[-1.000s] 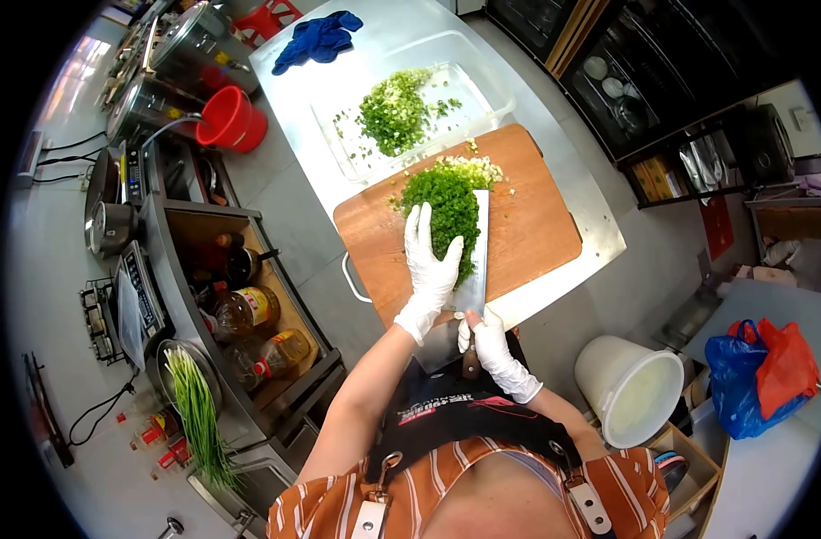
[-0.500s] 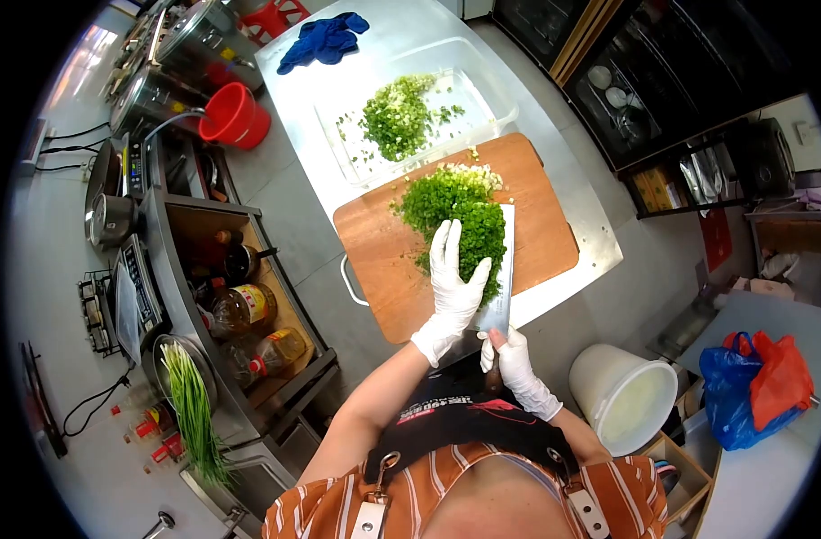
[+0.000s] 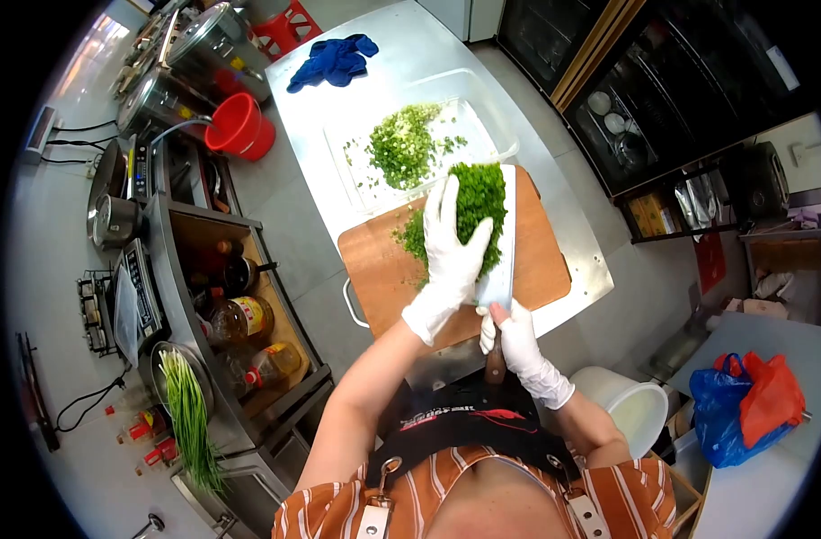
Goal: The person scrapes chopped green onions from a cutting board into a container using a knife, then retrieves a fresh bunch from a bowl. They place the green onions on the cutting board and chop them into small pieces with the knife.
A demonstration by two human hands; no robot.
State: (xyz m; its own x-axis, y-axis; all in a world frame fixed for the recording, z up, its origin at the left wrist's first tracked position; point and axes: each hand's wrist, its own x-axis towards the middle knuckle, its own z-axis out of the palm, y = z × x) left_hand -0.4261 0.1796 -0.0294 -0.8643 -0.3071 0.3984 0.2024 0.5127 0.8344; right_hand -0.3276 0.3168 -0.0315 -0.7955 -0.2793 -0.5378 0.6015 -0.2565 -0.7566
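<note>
My right hand [image 3: 521, 349], in a white glove, grips a cleaver [image 3: 497, 286] near where blade meets handle. A heap of chopped green onions [image 3: 480, 190] rests along the blade. My left hand [image 3: 448, 247], gloved too, lies over this heap with long fingers stretched out and the thumb spread apart, touching the greens. Beneath is a wooden cutting board [image 3: 543, 251], with more chopped greens [image 3: 412, 237] left of my left hand. Just beyond the board stands a clear plastic tub [image 3: 507, 142] holding a pile of chopped green onions [image 3: 401, 148].
A blue cloth [image 3: 334, 63] lies at the far end of the metal table [image 3: 293, 126]. Whole green onions [image 3: 190, 418] sit in a bowl on the left counter. A red bucket [image 3: 241, 128] stands left, a white bucket [image 3: 639, 413] at lower right, beside plastic bags [image 3: 743, 409].
Both hands, with the cleaver and its heap of greens, have moved forward toward the tub. The greens now reach the board's far edge. The view has shifted slightly.
</note>
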